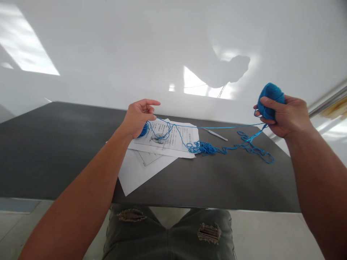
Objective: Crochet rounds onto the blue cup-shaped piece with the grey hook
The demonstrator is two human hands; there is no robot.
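Observation:
My right hand (284, 115) is raised at the right, fingers wrapped round a ball of blue yarn (269, 99). A taut strand (217, 127) runs from it across to my left hand (139, 117), which pinches the strand between thumb and fingers above the papers. A small blue crocheted piece (143, 130) shows under the left palm. Loose blue yarn (217, 148) lies tangled on the dark table (54, 155) between both hands.
Printed paper sheets (162, 142) lie overlapped on the table under my left hand. A thin white crochet hook (217, 134) rests beyond the yarn tangle. A white wall stands behind the table. My knees in torn jeans (168, 234) show below the table's near edge.

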